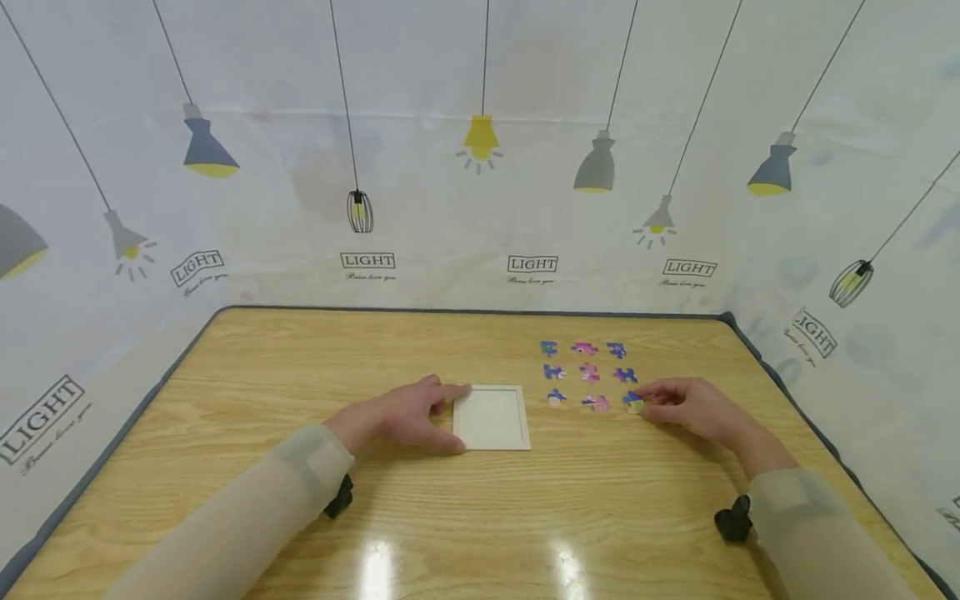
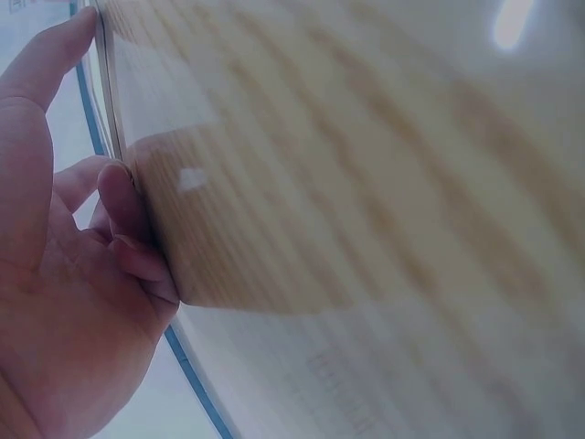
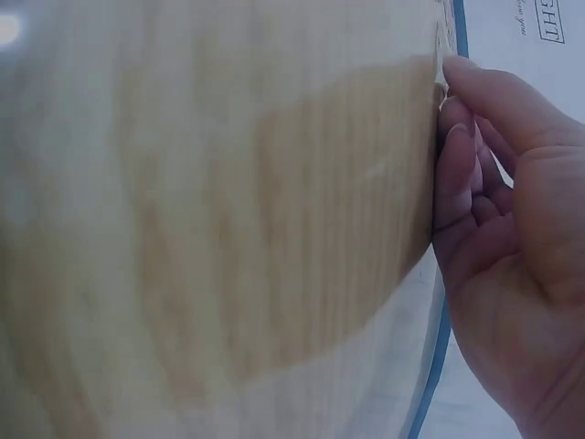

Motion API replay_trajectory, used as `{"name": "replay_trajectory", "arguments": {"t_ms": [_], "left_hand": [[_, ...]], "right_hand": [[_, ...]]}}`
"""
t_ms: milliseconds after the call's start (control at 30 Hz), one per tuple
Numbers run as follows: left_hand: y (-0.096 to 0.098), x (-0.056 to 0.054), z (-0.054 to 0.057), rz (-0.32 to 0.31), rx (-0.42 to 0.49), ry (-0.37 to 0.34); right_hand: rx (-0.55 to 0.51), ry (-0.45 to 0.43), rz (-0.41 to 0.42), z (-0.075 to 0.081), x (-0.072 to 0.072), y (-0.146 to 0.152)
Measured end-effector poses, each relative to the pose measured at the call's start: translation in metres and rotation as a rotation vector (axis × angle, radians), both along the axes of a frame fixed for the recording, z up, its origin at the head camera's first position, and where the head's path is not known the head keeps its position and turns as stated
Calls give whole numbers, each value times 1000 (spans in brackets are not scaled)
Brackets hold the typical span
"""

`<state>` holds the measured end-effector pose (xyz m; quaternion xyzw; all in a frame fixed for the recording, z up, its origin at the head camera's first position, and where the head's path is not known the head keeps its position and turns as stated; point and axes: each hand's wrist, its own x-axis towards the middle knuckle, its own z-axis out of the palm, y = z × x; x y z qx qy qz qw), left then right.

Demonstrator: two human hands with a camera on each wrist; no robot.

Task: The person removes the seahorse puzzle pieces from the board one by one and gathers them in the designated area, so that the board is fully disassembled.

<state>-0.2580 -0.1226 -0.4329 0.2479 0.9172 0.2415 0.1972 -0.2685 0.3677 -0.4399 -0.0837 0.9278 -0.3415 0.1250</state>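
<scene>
A square white puzzle tray [image 1: 491,417] with a raised rim lies on the wooden table. My left hand [image 1: 416,412] holds its left side, index finger at the far corner and thumb at the near one. In the left wrist view the other fingers of my left hand [image 2: 82,247] curl in by the tabletop. Right of the tray, several small jigsaw pieces [image 1: 588,372] in purple, pink and blue lie spaced in rows. My right hand [image 1: 697,408] pinches the nearest right-hand puzzle piece [image 1: 632,398] between thumb and index finger. My right hand's [image 3: 512,201] remaining fingers are curled in the right wrist view.
The wooden table [image 1: 480,517] has a dark edging along its sides and back. Behind it hangs a pale wall cloth [image 1: 420,167] printed with lamps. Black wrist mounts [image 1: 733,521] sit under both sleeves, close over the tabletop.
</scene>
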Motion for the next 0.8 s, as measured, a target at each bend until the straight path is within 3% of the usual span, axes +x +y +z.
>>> {"name": "replay_trajectory", "arguments": {"t_ms": [333,800], "left_hand": [[0,0,0,0,0,3],[0,0,0,-3,-2,-9]], "right_hand": [[16,-1,34,-1,0,0],[-39,-26,1,-2,1,0]]}}
